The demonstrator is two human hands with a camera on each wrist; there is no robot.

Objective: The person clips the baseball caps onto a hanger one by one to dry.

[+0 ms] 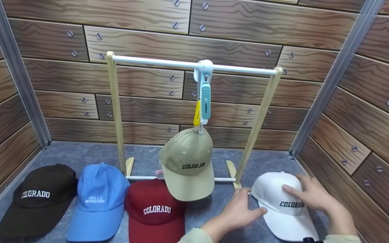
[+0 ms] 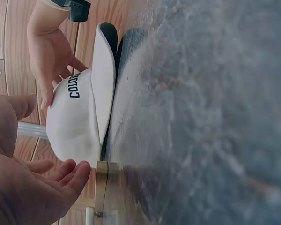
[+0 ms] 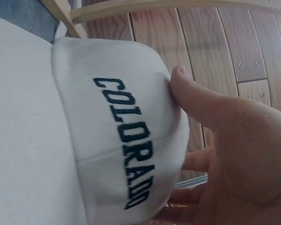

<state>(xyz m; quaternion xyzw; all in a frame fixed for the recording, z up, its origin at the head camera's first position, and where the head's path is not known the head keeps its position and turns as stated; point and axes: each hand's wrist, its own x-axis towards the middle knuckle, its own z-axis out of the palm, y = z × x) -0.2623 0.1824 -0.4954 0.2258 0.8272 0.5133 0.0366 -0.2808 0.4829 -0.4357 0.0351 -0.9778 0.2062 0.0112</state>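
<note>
A white baseball cap (image 1: 277, 190) lettered COLORADO sits on the grey surface at the right, brim toward me. My right hand (image 1: 316, 194) holds its crown on the right, thumb on the front and fingers round the side and partly hidden behind it in the right wrist view. On the cap's other side is my left hand (image 1: 236, 211), thumb and fingers spread apart. In the left wrist view, that left hand's fingertips (image 2: 82, 173) come close to the cap's lower edge; whether they touch it I cannot tell.
A rack with a white bar (image 1: 157, 62) carries a white hanger piece with blue (image 1: 206, 101) and yellow clips (image 1: 197, 113), from which a khaki cap (image 1: 189, 158) hangs. Red (image 1: 157, 207), blue (image 1: 100, 199) and black caps (image 1: 42, 199) lie to the left. Wood-patterned walls surround the surface.
</note>
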